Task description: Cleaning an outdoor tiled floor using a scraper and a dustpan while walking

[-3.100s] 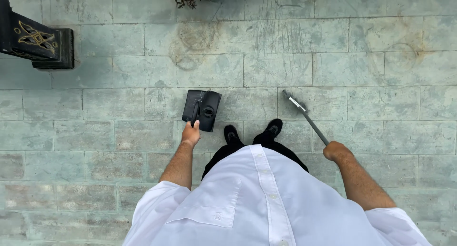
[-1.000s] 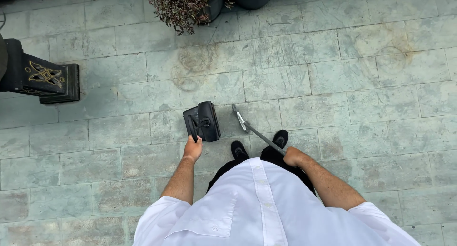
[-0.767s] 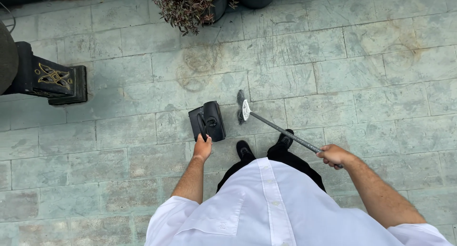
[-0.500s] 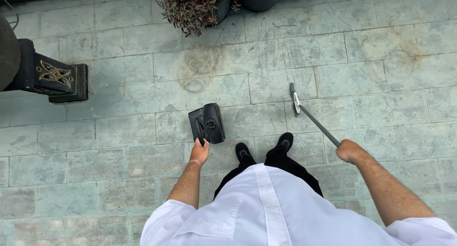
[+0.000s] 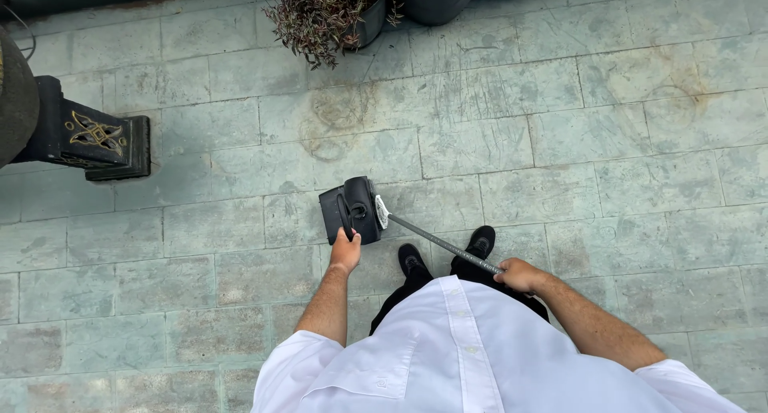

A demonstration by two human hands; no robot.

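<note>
the left hand (image 5: 346, 251) gripped the handle of a black dustpan (image 5: 350, 211) held low over the grey paving (image 5: 560, 141). the right hand (image 5: 520, 275) was closed on a slim brush (image 5: 432, 239), its pale head touching the dustpan's right edge. sweeping well likely meant keeping the dustpan's lip flat and strokes short.

black dustpan (image 5: 350, 211) | tilted, off paving; broom (image 5: 436, 241) | head touching dustpan

Grey-green paving slabs (image 5: 560, 141) with rusty ring stains; black dustpan (image 5: 350, 211); grey broom handle (image 5: 436, 241) with a whitish head; white shirt (image 5: 480, 357); 2 black shoes (image 5: 480, 241); purple-leaved plant (image 5: 320, 13); black pedestal (image 5: 96, 137) with gold ornament.
</note>
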